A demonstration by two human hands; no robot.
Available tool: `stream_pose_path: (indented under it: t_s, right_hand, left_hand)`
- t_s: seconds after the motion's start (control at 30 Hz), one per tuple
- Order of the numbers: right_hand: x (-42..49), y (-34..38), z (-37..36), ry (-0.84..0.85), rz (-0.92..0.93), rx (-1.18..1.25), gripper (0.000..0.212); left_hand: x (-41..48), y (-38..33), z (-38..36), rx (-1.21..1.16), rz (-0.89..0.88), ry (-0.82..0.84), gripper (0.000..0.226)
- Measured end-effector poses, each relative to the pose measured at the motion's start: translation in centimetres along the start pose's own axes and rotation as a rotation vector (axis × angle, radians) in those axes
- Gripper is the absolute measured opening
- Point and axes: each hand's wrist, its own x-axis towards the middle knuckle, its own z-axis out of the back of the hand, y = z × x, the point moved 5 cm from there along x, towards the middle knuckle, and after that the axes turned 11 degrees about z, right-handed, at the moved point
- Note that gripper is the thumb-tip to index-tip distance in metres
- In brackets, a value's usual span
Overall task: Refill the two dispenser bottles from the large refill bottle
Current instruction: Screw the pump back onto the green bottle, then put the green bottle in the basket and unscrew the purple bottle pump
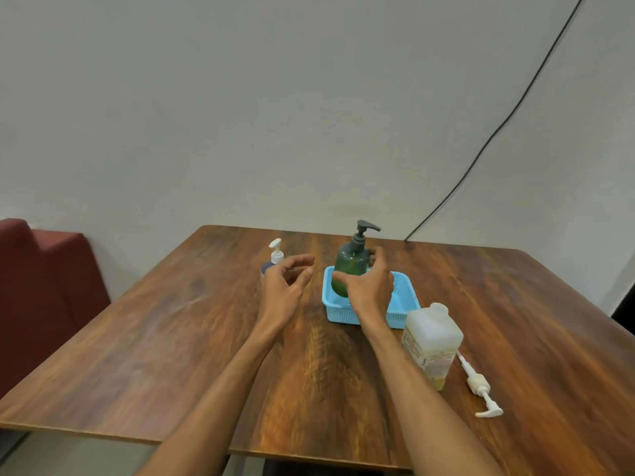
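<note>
A red cushioned seat point(41, 286) stands at the far left, beside a wooden table point(154, 338) set against a pale wall.

On the far part of the table stands a small dispenser bottle point(273, 261) with a blue body and a white pump. The person's left hand point(287, 286) hovers just in front of it, with fingers loosely curled and holding nothing.

To the right is one light blue perforated basket point(402, 304). It holds a single thing, a dark green dispenser bottle point(350, 266) with a dark pump, its base inside the basket. The right hand point(369, 290) grips this bottle, thumb on the near side and fingers round the far side. How full it is cannot be told.

Nearer and further right stands one large refill bottle point(431, 341). It is translucent white and labelled, with yellowish liquid showing near the bottom.

Just beside it, one loose white pump point(479, 386) lies flat on the table.

A black cable point(498, 125) runs down the wall at the right.

In all there are two dispenser bottles, one refill bottle, one basket and one loose pump.
</note>
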Motion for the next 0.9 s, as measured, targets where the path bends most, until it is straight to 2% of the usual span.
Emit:
stream_pose_path:
  t_s: [0.13,0.4,0.7,0.8,0.9]
  right_hand:
    - [2.1,-1.4,-2.2,0.021,-0.041,-0.044,0.062]
    - [2.6,-4.8,-4.6,0.192,-0.174,-0.191,0.070]
    - [1.8,-5.0,-4.8,0.253,-0.171,-0.231,0.085]
    - [1.5,-5.0,-4.2,0.280,-0.182,-0.195,0.089]
    - [1.0,-3.9,-2.7,0.197,-0.129,-0.167,0.079]
  left_hand:
    - [1.4,0.9,-0.5,0.014,0.013,-0.001,0.022]
    - [2.8,3.3,0.2,0.031,0.059,0.018,0.021]
    - [2.1,4.4,0.6,0.045,0.074,0.013,0.020]
    - [1.6,4.2,1.0,0.053,0.079,-0.035,0.018]
    - [0.9,3.8,2.1,0.042,0.105,-0.163,0.015]
